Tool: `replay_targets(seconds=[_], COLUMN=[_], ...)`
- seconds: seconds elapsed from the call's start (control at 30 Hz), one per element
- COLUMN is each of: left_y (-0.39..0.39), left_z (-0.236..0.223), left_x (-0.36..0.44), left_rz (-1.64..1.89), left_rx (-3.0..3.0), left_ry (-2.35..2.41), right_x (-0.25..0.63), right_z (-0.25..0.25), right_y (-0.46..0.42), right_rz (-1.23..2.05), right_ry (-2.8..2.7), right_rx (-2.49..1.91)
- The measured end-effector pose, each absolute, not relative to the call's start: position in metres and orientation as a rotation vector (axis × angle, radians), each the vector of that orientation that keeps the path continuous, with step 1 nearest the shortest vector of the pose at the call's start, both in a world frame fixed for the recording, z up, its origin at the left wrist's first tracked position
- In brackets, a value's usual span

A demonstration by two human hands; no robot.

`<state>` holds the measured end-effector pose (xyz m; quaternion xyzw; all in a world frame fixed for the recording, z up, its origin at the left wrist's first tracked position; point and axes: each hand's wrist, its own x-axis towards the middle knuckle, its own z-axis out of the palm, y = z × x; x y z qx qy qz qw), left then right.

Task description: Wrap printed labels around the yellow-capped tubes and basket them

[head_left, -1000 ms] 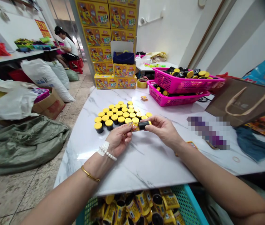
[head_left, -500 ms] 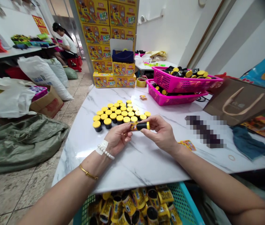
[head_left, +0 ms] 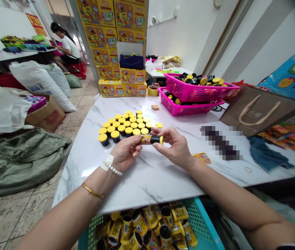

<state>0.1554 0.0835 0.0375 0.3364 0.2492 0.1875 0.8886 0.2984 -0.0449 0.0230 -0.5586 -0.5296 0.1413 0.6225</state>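
Note:
Over the table, my right hand [head_left: 174,146] grips a small black cup [head_left: 154,139] with a yellow lid, lying sideways with the lid toward that hand. A yellow printed label [head_left: 145,139] shows at the cup's left end. My left hand [head_left: 126,150] pinches that end between thumb and fingers; how far the label is stuck on cannot be told. Just behind both hands stand rows of black cups with yellow lids [head_left: 115,134], upright and close together. A few printed labels [head_left: 202,158] lie beside my right wrist.
A teal basket [head_left: 202,218] of labelled cups sits below the table's front edge. Two stacked pink baskets [head_left: 178,110] hold more cups. Yellow boxes [head_left: 112,88] are piled at the back. A paper bag [head_left: 238,111] and blue cloth [head_left: 264,152] lie right. One person [head_left: 67,45] sits far left.
The view has shifted slightly, so things sit a little further left. Both hands keep their hold on the cup and label; a bit more of the label shows.

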Motion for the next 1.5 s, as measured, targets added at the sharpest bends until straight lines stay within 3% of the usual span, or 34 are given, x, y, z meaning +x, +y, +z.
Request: replay_targets(seconds=[0.4,0.67,1.13,1.5], left_y=[0.082,0.086,0.086,0.09], left_z=[0.039,0.039,0.029,0.033], left_x=[0.152,0.149,0.151,0.15], left_rz=[0.533,0.34,0.326,0.427], left_rx=[0.982,1.232,1.302,1.309], left_ry=[0.572,0.396,0.387,0.374], right_x=[0.305,0.306,0.303,0.308], right_z=[0.026,0.032,0.027,0.023], right_y=[-0.05,-0.053,-0.048,-0.052], right_rz=[0.208,0.124,0.329,0.306], right_ry=[-1.204,-1.414,-1.397,-1.346], right_rx=[-1.186,-1.277,-1.336,-1.364])
